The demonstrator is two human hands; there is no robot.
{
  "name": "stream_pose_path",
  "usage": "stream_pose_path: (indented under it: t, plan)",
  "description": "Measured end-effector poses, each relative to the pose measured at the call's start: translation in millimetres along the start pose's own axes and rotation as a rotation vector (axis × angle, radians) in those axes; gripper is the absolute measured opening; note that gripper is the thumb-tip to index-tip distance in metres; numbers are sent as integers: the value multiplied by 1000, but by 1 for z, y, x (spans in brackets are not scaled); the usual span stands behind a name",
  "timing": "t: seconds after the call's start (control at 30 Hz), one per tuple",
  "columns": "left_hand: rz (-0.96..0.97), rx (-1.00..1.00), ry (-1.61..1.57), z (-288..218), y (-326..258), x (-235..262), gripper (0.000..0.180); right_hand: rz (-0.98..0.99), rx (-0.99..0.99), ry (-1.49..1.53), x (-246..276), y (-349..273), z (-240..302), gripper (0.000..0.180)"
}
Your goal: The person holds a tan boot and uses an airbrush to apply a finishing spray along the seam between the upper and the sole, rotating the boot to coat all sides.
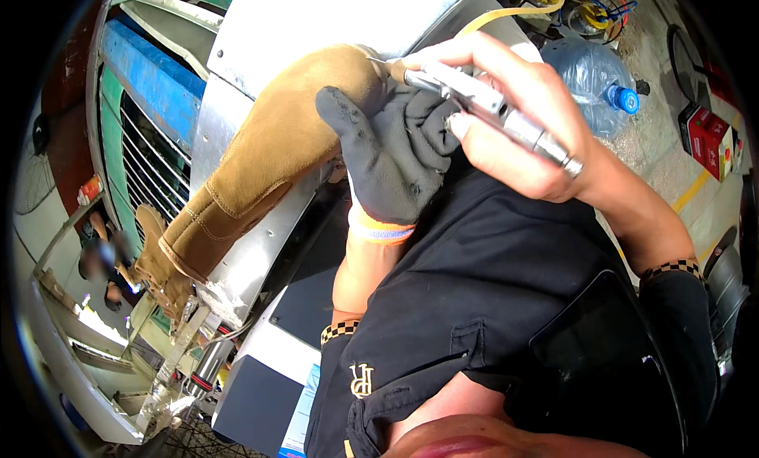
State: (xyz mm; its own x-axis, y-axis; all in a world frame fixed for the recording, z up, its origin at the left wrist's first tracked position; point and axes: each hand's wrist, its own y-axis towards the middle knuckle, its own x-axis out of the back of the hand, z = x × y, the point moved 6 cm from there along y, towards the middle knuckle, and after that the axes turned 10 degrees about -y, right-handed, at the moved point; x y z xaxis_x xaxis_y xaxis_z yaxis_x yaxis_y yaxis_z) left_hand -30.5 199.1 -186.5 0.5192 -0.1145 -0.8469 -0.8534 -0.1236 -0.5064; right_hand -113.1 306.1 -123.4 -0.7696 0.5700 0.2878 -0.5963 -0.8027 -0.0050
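Note:
A tan suede boot (277, 126) lies slantwise over a shiny metal surface, its shaft opening toward the lower left and its rounded foot end toward the upper middle. My left hand (395, 153), in a dark grey work glove with an orange cuff, is closed on that rounded end, thumb laid along the suede. My bare right hand (534, 114) is wrapped round a slim silver metal tool (514, 118). The tool's narrow front end points left at the boot's rounded end, close by my gloved fingers. Whether its tip touches the boot I cannot tell.
A clear plastic bottle (589, 82) with a blue cap and a red box (706, 141) are on the floor to the right. A yellowish strip (514, 12) curves behind my right hand. More tan boots (162, 272) and another person (101, 256) are at the left, past a blue bar (150, 74).

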Motion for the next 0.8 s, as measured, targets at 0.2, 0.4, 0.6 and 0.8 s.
stream_pose_path:
  t: [0.2,0.4,0.6,0.8]
  plan:
    - [11,-7,20,1,7,-5,97,-114,146,-85,-22,-19,-11,58]
    - [304,-96,1186,-35,-35,-11,68,-23,238,152,-17,-21,-16,37]
    - [427,-824,1471,-197,-200,-39,55,-270,278,155,65,34,-37,39]
    - [-128,-705,2021,-222,-183,-64,68,-906,699,-751,88,119,-47,35]
